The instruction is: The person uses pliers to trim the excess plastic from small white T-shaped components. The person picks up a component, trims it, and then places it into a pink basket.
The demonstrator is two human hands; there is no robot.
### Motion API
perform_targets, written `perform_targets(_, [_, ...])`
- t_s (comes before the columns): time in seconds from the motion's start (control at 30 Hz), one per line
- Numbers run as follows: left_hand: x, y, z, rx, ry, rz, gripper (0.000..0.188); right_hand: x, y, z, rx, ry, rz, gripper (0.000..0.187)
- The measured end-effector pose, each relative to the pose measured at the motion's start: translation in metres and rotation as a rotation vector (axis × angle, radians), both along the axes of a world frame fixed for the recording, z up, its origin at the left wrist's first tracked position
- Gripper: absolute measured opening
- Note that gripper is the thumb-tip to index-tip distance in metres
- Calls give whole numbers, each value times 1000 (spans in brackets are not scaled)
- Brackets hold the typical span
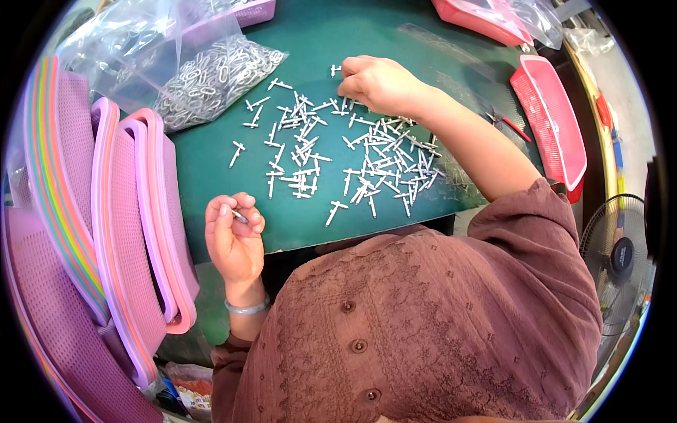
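My left hand (234,243) is raised at the table's near edge, palm up. Its thumb and fingers pinch a small silvery metal pin (240,217), mostly covered by the fingers. Farther off, my right hand (384,86) is closed over the far side of the parts, and a T-shaped metal part (335,70) sticks out at its fingertips. Between the hands, many loose T-shaped metal parts (303,148) lie scattered on the green tabletop (211,166). A denser heap of the same parts (395,155) lies below my right forearm.
A clear plastic bag of oval metal links (215,77) lies at the far left. Stacked purple and pink baskets (120,204) crowd the left side. On the right are a pink basket (553,120), red-handled pliers (515,128) and a fan (615,254).
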State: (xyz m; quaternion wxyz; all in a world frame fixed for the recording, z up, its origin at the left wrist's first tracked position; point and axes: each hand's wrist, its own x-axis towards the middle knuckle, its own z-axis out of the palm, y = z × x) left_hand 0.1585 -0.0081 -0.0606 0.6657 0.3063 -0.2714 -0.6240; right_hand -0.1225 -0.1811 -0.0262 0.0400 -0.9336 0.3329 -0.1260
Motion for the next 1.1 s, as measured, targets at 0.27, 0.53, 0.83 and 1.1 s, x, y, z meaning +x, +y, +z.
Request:
perform_targets(0.27, [2,0,-2,-10,11,-8,16,-7,4,0,-13,1,61,9])
perform_targets(0.53, [1,0,-2,-17,17,-9,15,-11,5,-3,-31,-37,136,5])
perform_targets(0.83, [1,0,-2,-13,10,-6,16,-17,10,-3,-29,-119,-35,5])
perform_targets(1.1, [0,0,-2,-3,-11,7,15,-16,14,7,118,-26,-146,9])
